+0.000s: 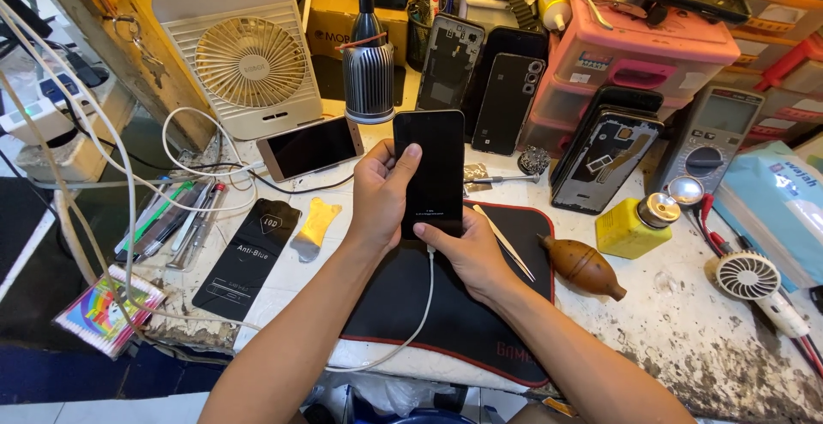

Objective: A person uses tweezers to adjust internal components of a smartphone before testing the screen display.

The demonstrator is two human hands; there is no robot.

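Worn and chipped, the white workbench (pixel 686 321) spreads under me, its paint flaking toward the near edge. Nearest lies a black work mat (pixel 411 304) with red stitched trim, soft and matte. Above it I hold a black smartphone (pixel 429 171), glossy and dark-screened, upright over the mat's far edge. My left hand (pixel 383 192) grips its left side, thumb across the glass; my right hand (pixel 467 252) pinches its bottom end, where a white charging cable (pixel 424 304) meets it and loops down across the mat. Metal tweezers (pixel 506 240) lie just beside my right hand, and a brown rubber blower bulb (pixel 583 267) near them. Left of the mat sits a black screen-protector sleeve (pixel 253 257). Farther back stand a cream desk fan (pixel 244 51), a ribbed lamp head (pixel 369 72) and leaning phone backs (pixel 506 90).
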